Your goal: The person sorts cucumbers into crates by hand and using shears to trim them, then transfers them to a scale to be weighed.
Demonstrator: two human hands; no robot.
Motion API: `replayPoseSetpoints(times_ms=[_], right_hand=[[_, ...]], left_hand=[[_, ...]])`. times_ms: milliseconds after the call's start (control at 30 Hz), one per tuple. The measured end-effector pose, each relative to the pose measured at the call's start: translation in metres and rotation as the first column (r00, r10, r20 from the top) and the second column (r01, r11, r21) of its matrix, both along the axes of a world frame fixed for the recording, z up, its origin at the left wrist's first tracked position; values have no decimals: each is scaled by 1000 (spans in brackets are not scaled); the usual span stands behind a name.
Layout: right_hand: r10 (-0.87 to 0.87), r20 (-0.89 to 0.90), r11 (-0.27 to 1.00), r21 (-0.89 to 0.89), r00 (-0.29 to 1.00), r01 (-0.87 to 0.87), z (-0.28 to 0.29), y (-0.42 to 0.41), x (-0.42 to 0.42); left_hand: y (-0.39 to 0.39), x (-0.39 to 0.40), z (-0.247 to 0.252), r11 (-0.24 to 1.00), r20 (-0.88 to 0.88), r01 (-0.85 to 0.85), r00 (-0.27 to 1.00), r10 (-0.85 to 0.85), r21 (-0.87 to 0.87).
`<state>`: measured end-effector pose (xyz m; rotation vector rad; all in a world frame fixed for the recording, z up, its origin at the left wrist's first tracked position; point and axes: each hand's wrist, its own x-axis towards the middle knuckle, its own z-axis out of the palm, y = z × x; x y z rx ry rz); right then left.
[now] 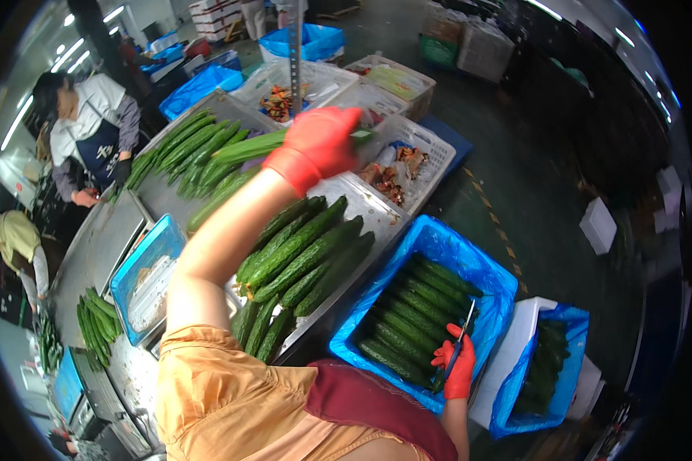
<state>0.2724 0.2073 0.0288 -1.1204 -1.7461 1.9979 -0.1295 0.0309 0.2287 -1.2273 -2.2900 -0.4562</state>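
Observation:
My left hand (322,144), in a red glove and blurred, is raised over the metal table. Green produce shows at both sides of it; whether the hand grips any cannot be made out. In a red glove too, my right hand (457,363) holds a blue-handled cutting tool (465,325) with its thin blade pointing up and away. That hand is at the near right side of a blue-lined crate (499,276) with rows of cucumbers (406,322). Larger dark cucumbers (300,248) are heaped on the table's metal tray (375,201), below my left forearm.
Long cucumbers (190,144) cover the table's far part. A blue tray (176,230) is left of my arm. Beyond stand a white crate with crumpled wrappers (438,173) and a metal post (294,69). A blue-lined foam box (576,346) is at right. Co-workers stand at left.

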Motion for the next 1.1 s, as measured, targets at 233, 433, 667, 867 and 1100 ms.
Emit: replayPoseSetpoints(times_ms=[233,433,667,867,1100], right_hand=[[-73,19,997,-39,997,73,-15,1,23],[-174,47,978,-111,984,178,-28,11,49],[-294,49,938,-179,955,298,-56,11,89],[-336,114,905,-236,935,354,-57,12,102],[-363,51,910,-194,930,366,-52,6,105]], left_hand=[[-97,-110,-115,831,334,-374,786,520,-411],[-150,-134,-148,899,695,-308,571,437,-312],[-195,-203,-200,857,641,-415,575,508,-306],[-134,-208,-192,936,301,-351,897,323,43],[143,48,-224,885,825,463,486,-287,35]])
